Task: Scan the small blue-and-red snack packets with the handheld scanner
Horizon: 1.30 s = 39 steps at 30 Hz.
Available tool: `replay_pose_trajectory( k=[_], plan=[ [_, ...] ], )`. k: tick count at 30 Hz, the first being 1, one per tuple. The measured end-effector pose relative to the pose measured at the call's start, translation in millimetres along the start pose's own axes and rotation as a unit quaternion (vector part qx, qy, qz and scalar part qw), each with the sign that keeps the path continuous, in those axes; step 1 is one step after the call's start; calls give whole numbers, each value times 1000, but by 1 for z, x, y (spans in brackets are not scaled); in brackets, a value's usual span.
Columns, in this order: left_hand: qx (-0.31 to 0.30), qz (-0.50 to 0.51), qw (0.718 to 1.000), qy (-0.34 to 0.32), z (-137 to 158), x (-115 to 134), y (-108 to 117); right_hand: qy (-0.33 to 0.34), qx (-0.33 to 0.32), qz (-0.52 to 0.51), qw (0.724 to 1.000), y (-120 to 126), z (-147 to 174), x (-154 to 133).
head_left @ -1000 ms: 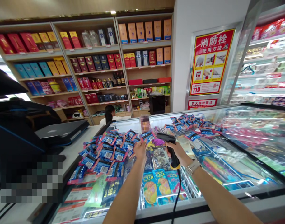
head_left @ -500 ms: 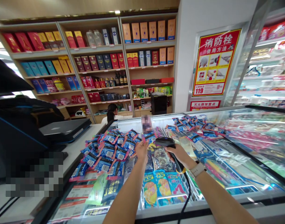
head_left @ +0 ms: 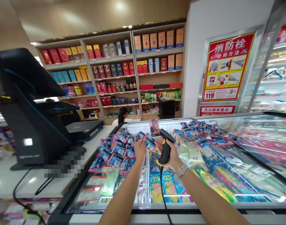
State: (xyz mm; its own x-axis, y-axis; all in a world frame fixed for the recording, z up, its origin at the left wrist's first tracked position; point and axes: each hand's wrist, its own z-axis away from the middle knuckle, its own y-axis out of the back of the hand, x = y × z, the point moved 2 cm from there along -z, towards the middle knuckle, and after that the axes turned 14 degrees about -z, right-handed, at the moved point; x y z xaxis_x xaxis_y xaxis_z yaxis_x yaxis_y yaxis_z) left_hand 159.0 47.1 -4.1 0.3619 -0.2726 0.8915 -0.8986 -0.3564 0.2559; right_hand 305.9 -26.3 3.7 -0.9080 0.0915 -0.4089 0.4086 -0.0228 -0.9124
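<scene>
Left fingers [head_left: 141, 142] pinch a blue packet [head_left: 150, 142], right fingers [head_left: 172, 153] grasp a scanner [head_left: 165, 152], above a freezer [head_left: 124, 219] holding colourful packs [head_left: 169, 188].

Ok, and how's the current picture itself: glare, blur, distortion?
Head view: bright glare spots on the wood panel; streaked reflections across the freezer glass at picture right; pixelation over part of the phone and some of the counter; shelving leaning toward picture left, like wide-angle distortion; scanner fairly clear, blue packets' small print unreadable.

Back: shelves [head_left: 147, 80] with boxes [head_left: 161, 40], bottles [head_left: 131, 84]. Right: red poster [head_left: 229, 67] on wall [head_left: 194, 68]. Left: black terminal [head_left: 37, 122] on counter [head_left: 4, 184]. Dark-haired person [head_left: 122, 116] low in front of shelves.
</scene>
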Motion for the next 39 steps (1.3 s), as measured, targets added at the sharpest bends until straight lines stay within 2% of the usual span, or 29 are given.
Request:
replay_pose_trajectory(
  k=[2, 4, 6, 8, 11, 13, 16, 21, 24, 27, 30, 35, 39],
  plan=[
    [53, -89, 994, -42, -12, 1, 40, -35, -21, -30, 999, -20, -3, 27],
    [61, -206, 972, -94, -21, 1, 79, -66, -21, -44, 997, -36, -7, 56],
    [52, -332, 932, -139, -23, -3, 109, -103, -10, -56, 993, -47, -8, 86],
    [37, -432, 885, -169, -19, -11, 128, -138, 7, -69, 988, -51, -8, 113],
    [-9, -507, 840, -192, -7, -30, 135, -150, 34, -74, 985, -46, -7, 141],
    [-26, -522, 829, -200, -1, -42, 133, -135, 38, -71, 988, -42, -7, 150],
    [-17, -528, 825, -201, 3, -51, 130, -127, 37, -66, 989, -39, -6, 154],
    [-20, -520, 830, -200, 1, -48, 132, -140, 33, -80, 986, -41, -4, 141],
    [-7, -496, 836, -237, -1, -36, 127, -127, 13, -78, 989, -34, -11, 110],
    [-13, -452, 846, -282, -5, -18, 105, -58, 11, -60, 996, -13, -25, 55],
    [-49, -404, 857, -316, -8, 1, 61, 38, 48, -23, 998, 24, -37, -17],
    [-155, -316, 872, -341, 7, 30, -45, 198, 122, 18, 972, 91, -34, -136],
    [-266, -202, 886, -322, 36, 56, -139, 282, 171, 21, 944, 128, -19, -196]
  ],
)
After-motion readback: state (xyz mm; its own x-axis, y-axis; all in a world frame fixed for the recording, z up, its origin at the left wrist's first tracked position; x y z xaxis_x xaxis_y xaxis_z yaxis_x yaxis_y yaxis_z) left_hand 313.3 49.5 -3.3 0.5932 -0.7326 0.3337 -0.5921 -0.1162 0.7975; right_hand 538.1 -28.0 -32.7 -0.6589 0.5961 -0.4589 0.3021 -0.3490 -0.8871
